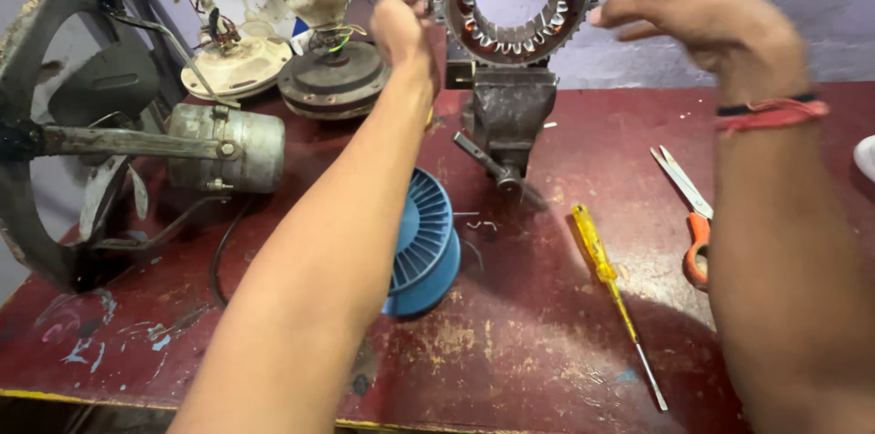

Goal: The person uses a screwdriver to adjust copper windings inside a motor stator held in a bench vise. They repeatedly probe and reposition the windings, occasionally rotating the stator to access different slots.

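A ring-shaped motor stator (521, 33) with copper windings stands upright, clamped in a grey bench vise (507, 115) at the back of the red table (510, 334). My left hand (403, 28) grips the stator's left rim. Against the right rim, my right hand (706, 10) pinches with finger and thumb. A red and black band circles that right wrist.
A blue wire spool (427, 242) lies under my left forearm. A yellow-handled screwdriver (606, 284) and orange-handled scissors (691, 211) rest to the right. An exhaust fan with its motor (219, 149) sits left, and fan motor parts (333, 78) stand behind.
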